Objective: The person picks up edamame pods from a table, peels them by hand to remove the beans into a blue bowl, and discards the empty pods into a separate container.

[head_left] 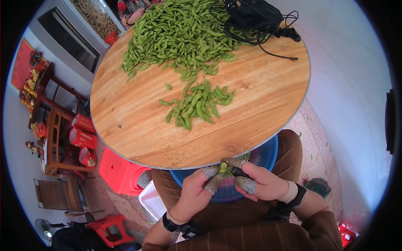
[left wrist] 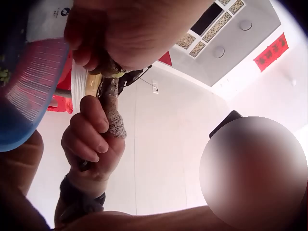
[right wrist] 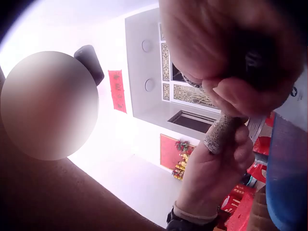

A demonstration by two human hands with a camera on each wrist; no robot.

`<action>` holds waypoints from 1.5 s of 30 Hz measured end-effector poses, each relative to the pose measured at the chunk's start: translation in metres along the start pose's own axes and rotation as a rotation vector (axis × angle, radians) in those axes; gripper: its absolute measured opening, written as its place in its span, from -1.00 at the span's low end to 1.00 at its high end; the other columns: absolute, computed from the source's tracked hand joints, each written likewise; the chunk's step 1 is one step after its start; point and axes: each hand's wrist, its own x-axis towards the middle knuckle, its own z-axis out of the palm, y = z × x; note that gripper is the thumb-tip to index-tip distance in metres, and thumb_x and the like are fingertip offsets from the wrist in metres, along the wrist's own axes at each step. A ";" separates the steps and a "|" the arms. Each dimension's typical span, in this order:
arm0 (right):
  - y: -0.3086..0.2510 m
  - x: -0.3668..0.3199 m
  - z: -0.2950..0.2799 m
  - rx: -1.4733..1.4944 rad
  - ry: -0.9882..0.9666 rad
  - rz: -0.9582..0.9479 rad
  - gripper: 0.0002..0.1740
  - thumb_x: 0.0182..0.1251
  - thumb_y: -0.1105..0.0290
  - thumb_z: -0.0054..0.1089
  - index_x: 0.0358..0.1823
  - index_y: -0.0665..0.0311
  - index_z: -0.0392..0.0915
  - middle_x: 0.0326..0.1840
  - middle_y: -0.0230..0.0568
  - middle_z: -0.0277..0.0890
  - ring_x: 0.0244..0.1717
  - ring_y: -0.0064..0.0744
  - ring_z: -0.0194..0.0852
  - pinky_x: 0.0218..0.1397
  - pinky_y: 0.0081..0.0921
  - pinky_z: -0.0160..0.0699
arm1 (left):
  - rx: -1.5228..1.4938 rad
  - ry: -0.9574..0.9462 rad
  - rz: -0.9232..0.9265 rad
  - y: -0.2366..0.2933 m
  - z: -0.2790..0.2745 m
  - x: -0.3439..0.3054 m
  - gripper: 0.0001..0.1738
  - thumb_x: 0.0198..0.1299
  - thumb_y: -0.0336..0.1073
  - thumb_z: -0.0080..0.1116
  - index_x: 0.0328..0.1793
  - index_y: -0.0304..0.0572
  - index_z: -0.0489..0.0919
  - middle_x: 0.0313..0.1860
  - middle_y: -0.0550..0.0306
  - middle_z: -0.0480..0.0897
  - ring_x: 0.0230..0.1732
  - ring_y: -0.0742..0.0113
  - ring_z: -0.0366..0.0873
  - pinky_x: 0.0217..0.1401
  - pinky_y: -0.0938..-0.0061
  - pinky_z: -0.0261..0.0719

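Note:
Over a blue basin [head_left: 274,152] at the table's near edge, both hands meet at a green edamame pod [head_left: 223,167]. My left hand [head_left: 194,192] pinches it between thumb and fingertip, each in a grey knitted finger cover. My right hand [head_left: 266,184], with similar covers, pinches the pod from the other side; a dark patch shows at its fingertips. In the left wrist view a bit of the pod [left wrist: 114,75] shows between the fingers. The right wrist view hides it behind the right hand [right wrist: 231,57]. A small pile of pods [head_left: 197,104] lies on the wooden table [head_left: 138,121].
A large heap of pods [head_left: 180,37] covers the table's far side, with a black bag and cords [head_left: 255,19] on it. A red stool [head_left: 119,171] and a white basket [head_left: 153,198] stand left of the knees. Another person's hand [head_left: 135,16] is at the far edge.

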 end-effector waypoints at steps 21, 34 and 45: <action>0.006 0.002 -0.008 0.596 -0.210 0.191 -0.73 0.49 0.27 -0.08 0.15 0.07 0.24 -0.50 -0.54 0.18 -0.63 -0.75 0.06 -0.61 -0.73 0.16 | -0.580 -0.299 -0.297 -0.007 -0.004 0.002 -0.75 0.25 -0.35 0.20 0.03 -0.24 0.59 -0.35 0.21 0.57 -0.43 0.48 0.50 -0.37 0.54 0.49; 0.021 0.002 -0.014 0.393 -0.118 0.162 -0.76 0.47 0.29 -0.09 0.08 0.15 0.28 -0.47 -0.51 0.23 -0.60 -0.74 0.13 -0.59 -0.70 0.25 | -0.957 -0.350 -0.562 -0.011 -0.010 0.002 -0.84 0.30 -0.48 0.00 -0.05 -0.35 0.52 -0.30 0.12 0.61 -0.39 0.46 0.56 -0.37 0.55 0.52; 0.044 0.017 -0.009 -0.931 0.382 -0.391 -0.67 -0.12 0.49 0.28 -0.31 0.34 0.35 -0.39 0.03 0.46 -0.35 0.13 0.52 -0.34 -0.14 0.52 | 0.117 -0.344 -0.133 -0.011 0.010 -0.003 -0.74 0.06 -0.67 -0.14 -0.17 -0.37 0.52 -0.38 0.05 0.59 -0.37 0.30 0.59 -0.31 0.44 0.56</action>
